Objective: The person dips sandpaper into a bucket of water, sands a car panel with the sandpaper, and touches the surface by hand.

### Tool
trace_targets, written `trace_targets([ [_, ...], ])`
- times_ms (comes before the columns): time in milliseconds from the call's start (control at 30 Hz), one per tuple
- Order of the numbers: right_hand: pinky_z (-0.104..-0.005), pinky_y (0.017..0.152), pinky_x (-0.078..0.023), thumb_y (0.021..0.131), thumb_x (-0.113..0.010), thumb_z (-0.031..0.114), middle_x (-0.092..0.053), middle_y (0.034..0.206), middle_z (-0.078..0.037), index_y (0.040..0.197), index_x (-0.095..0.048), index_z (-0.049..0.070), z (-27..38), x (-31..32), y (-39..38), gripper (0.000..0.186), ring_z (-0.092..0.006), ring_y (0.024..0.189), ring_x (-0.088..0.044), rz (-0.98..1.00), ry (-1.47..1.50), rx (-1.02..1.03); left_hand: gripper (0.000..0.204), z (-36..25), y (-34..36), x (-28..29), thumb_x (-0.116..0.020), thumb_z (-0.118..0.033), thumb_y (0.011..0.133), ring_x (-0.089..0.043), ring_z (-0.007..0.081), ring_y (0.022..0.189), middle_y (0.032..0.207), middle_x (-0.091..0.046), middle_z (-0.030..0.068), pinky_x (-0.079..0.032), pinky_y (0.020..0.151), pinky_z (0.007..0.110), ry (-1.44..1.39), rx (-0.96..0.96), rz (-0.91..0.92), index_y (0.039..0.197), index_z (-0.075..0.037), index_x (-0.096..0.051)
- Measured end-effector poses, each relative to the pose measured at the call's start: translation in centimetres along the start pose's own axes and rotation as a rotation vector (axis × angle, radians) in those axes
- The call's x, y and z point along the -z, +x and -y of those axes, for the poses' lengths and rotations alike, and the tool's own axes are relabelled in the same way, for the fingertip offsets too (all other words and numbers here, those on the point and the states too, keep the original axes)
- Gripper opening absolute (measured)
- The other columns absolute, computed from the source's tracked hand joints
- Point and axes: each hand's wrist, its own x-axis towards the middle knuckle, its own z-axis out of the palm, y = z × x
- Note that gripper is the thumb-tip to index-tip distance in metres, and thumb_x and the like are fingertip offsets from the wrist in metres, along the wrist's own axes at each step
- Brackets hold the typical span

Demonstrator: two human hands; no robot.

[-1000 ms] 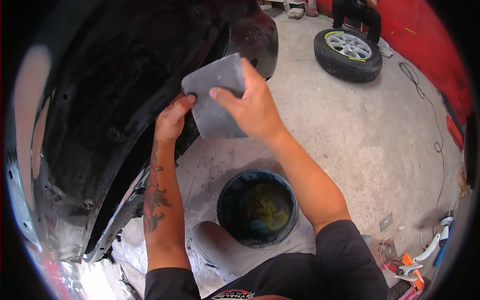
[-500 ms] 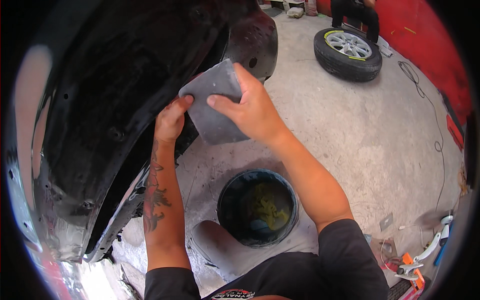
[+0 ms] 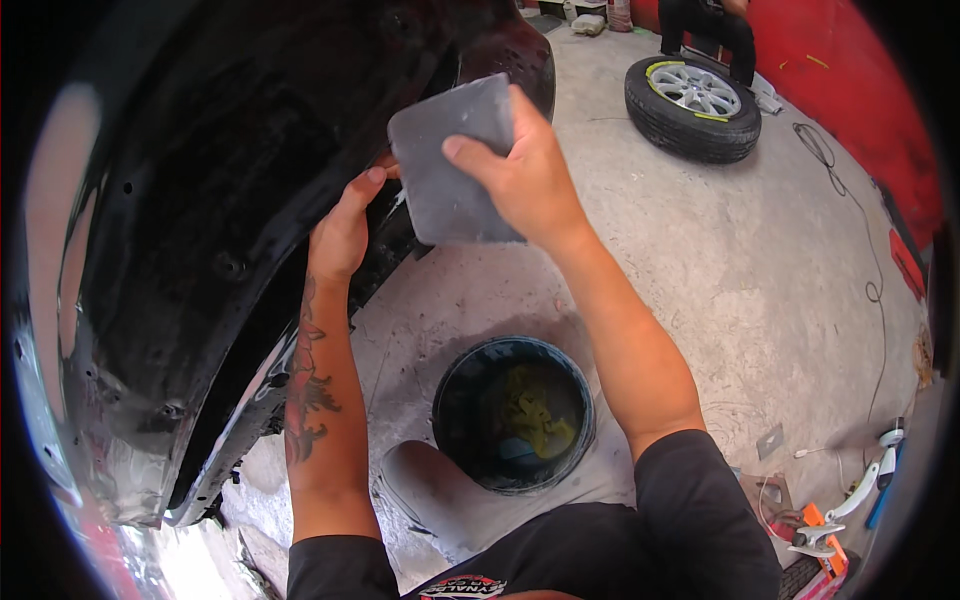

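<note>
Most right fingers (image 3: 472, 158) holding the gray sheet (image 3: 447, 200) are hidden; whether left fingers (image 3: 360, 190) grip anything is unclear.

Right fingers (image 3: 527, 115) grip a grey sheet (image 3: 445, 190), left fingers (image 3: 362, 188) just beside it, near a black car panel (image 3: 220, 180); a wheel (image 3: 692, 125) lies toward the far edge of the floor (image 3: 680, 250).

Gray pad (image 3: 455, 190) is hiding most fingers of the right hand (image 3: 530, 178); some fingertips of the left hand (image 3: 341, 235) are sitting behind its edge, contact unclear. Top edge is cropping black panel (image 3: 220, 180) and another person (image 3: 705, 28). Yellowish stuff (image 3: 537, 415) in bucket (image 3: 460, 410) is looking too murky to identify.
</note>
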Motion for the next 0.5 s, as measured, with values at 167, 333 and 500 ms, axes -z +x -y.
trace_targets([
  [167, -0.0352, 0.077, -0.049, 0.078, -0.070, 0.013, -0.065, 0.087, -0.018, 0.099, -0.052, -0.002, 0.3, -0.2, -0.2, 0.031, -0.0252, 0.083, -0.064, 0.017, -0.103, 0.028, 0.036, 0.8, 0.4, 0.8, -0.057, -0.018, 0.088, -0.055, 0.0196, 0.112, 0.117, -0.062, 0.0075, -0.034, 0.104, 0.033, -0.067, 0.001, 0.010, 0.117, 0.002, -0.061],
  [333, -0.0289, 0.083, -0.049, 0.082, -0.068, 0.007, -0.065, 0.097, -0.007, 0.107, -0.054, 0.001, 0.9, -0.5, -0.9, 0.030, -0.0126, 0.091, -0.060, 0.129, -0.107, 0.003, 0.038, 0.9, 0.2, 0.8, -0.054, -0.020, 0.087, -0.050, 0.0224, 0.120, 0.124, -0.058, 0.0109, -0.029, 0.108, 0.035, -0.209, 0.034, -0.064, 0.115, 0.005, -0.059],
  [500, -0.0298, 0.089, -0.047, 0.083, -0.067, 0.006, -0.063, 0.106, -0.008, 0.113, -0.053, 0.001, 0.2, -0.9, -3.5, 0.033, -0.0138, 0.098, -0.059, 0.329, -0.123, -0.072, 0.044, -0.8, 0.4, 0.4, -0.052, -0.021, 0.083, -0.055, 0.0194, 0.106, 0.120, -0.062, 0.0115, -0.036, 0.102, 0.034, -0.151, -0.065, 0.117, 0.118, 0.005, -0.059],
])
